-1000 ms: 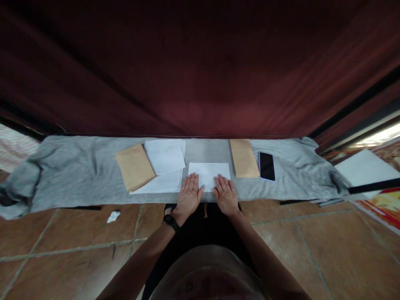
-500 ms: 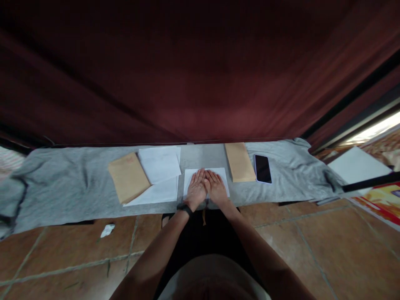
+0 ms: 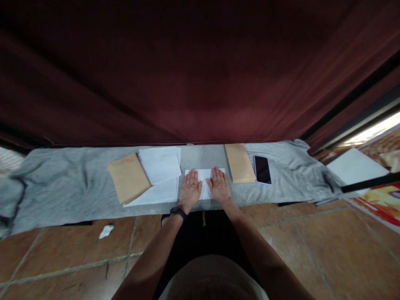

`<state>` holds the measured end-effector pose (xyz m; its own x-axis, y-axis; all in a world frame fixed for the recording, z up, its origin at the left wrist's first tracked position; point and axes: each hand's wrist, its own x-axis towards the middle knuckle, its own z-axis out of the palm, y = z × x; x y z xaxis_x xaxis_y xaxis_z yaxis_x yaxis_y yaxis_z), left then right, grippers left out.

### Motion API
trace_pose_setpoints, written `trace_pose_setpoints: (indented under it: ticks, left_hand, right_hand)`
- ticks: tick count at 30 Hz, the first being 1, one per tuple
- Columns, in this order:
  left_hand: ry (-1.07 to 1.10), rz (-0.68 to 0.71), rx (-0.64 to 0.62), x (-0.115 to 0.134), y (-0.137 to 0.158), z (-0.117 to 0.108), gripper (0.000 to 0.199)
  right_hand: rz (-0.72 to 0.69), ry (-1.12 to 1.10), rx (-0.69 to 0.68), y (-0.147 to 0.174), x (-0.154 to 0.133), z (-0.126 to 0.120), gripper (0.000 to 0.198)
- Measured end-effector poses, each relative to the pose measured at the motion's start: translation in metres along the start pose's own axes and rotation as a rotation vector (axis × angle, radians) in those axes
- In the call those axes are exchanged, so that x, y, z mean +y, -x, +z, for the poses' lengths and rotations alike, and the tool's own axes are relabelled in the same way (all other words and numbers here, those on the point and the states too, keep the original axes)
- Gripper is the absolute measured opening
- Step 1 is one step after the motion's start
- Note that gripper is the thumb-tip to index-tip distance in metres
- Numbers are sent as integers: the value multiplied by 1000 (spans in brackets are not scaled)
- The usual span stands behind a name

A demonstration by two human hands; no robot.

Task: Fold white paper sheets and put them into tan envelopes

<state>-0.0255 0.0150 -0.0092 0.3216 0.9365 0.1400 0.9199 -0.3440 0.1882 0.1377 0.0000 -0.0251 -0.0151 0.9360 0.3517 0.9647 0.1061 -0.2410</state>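
A white sheet of paper (image 3: 204, 185) lies in front of me on the grey cloth, partly hidden under my hands; I cannot tell whether it is folded. My left hand (image 3: 190, 189) rests flat on its left side, fingers stretched out, with a dark band on the wrist. On the right side of the sheet my right hand (image 3: 219, 186) is pressed flat too, fingers stretched away from me. Between the two thumbs a strip of white paper shows. Neither hand grips anything.
Left of my hands are loose white sheets (image 3: 161, 166) and a stack of brown envelopes (image 3: 128, 177). To the right lie more brown envelopes (image 3: 240, 162) and a phone (image 3: 263, 169). Grey cloth (image 3: 78, 183) covers the narrow surface; a dark red curtain (image 3: 200, 83) hangs behind.
My hands, which were together with fingertips meeting at the sheet's middle, have slid apart to its left and right sides. The middle of the paper now shows.
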Motion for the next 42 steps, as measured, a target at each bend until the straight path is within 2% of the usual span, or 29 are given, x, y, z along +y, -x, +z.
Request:
trace_pose_setpoints:
  ticks: [10,19,28,31,34,36,39,42]
  left_hand:
    - [61,-46,90,-8,33,-5,61]
    - [55,-46,159,-5,76,-11,59]
    - [75,-30,152,-11,100,-15,57]
    - [140,-62,149,-18,92,-19,51]
    - [210,-106,173,-20,65,-25,50]
    - [230,-31,162,-18,39,-29,50]
    - [178,113,46,-13,-2,-30,53]
    - [99,119,-70,-10,-34,-29,52]
  right_hand:
    - [-19,6,99,34,12,-9,64]
    - [-8,48,61,77,22,-26,66]
    - [6,67,84,101,36,-37,65]
    - [12,51,71,106,34,-40,65]
    - [-15,29,22,110,27,-42,61]
    - [-39,26,-8,112,22,-44,58]
    - [-54,30,-28,114,18,-46,54]
    - [-64,21,-34,113,19,-50,53]
